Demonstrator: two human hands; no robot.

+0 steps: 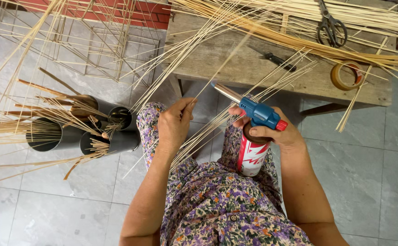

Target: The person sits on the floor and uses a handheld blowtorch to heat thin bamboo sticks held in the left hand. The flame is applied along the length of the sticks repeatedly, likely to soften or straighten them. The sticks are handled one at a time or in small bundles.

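1. Holding a thin bamboo strip (217, 70), the left hand (174, 125) pinches its near end between thumb and fingertips, closed on it. The strip slants up and away to the right, crossing just above the torch nozzle (226, 92).
2. Right hand (278, 134): wrapped firmly around the neck of a gas torch (258, 132), with a blue head, a red knob at its right end and a red-and-white canister resting upright on the lap. No flame is visible; whether the torch is lit cannot be told.
3. Lap: flowered fabric (217, 200), with a loose sheaf of strips (208, 132) lying across the knees between the two hands.
4. Far side: wooden bench (235, 64) carrying long bundles of strips, scissors (332, 27), a tape roll (347, 75) and a dark-handled knife (276, 59).
5. Left side: dark metal tubes (76, 136) lying on the tiled floor, stuffed with cut strips; a wire frame (103, 45) stands beyond them.
6. Handling note, as a judgement: the strip is best kept taut and moving over the nozzle, so heat spreads and no spot chars. The pinching fingers should sit well back from the nozzle tip.
7. Handling note: the canister wants to stay upright and braced on the thigh, with the nozzle aimed away from the loose sheaf and the fabric, both of which lie near and would catch easily.
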